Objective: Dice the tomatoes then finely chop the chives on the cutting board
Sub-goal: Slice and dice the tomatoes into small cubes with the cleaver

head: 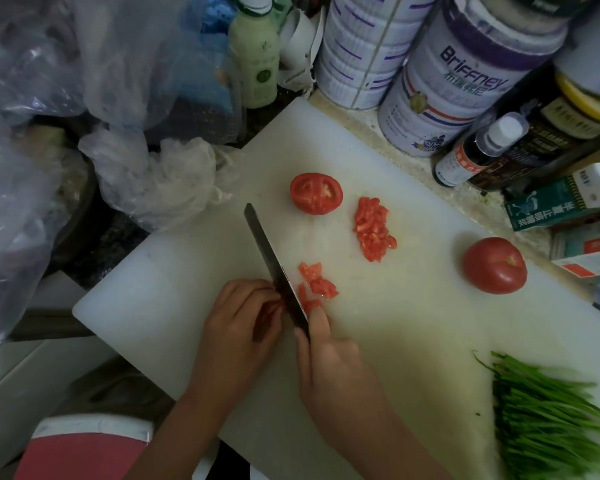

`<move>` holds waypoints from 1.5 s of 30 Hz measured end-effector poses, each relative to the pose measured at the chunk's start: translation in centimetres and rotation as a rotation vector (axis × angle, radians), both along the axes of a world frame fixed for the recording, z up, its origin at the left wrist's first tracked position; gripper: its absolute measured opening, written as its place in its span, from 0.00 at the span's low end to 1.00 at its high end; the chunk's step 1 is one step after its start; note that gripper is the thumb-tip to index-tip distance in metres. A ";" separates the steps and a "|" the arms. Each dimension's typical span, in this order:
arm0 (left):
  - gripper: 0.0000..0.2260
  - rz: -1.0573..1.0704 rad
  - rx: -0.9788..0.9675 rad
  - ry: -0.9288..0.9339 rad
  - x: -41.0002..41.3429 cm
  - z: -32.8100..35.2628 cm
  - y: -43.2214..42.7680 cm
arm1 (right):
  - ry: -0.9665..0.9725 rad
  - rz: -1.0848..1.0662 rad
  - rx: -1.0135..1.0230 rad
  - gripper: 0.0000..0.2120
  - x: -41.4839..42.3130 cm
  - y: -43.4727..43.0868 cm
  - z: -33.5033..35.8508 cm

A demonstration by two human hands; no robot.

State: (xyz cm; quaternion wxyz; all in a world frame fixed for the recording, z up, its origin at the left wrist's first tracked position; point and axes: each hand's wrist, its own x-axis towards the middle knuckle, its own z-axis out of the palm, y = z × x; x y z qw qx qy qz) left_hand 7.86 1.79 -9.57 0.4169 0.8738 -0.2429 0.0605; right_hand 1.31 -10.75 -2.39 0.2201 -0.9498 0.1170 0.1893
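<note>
Dicing is under way: a tomato piece (270,310) is pinned to the cutting board (174,271) under the curled fingers (257,291) of the left hand (239,323), with the knuckles set against the knife (269,254), probably as a guide. The handle is gripped by the right hand (329,362), forefinger laid along the blade, likely for control. Cut cubes (317,285) lie just beyond those fingers. A half tomato (316,192) waits farther out, and a whole tomato (495,265) and the chives (551,417) sit well to the right.

The speckled counter (368,129) bears a cutting board (153,289), tins (465,81), bottles (465,157) and boxes (561,202).
</note>
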 end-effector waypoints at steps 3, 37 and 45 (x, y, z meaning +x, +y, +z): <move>0.07 0.024 -0.010 0.006 0.0 0.1 -0.1 | 0.086 -0.055 0.022 0.40 -2.7 -0.3 -0.2; 0.15 0.060 -0.031 -0.010 -0.9 0.8 1.9 | -0.276 -0.209 0.351 0.09 -3.4 -3.7 2.4; 0.15 0.050 0.121 -0.045 -2.1 0.8 3.4 | -0.201 -0.163 0.395 0.12 -3.8 -3.9 2.0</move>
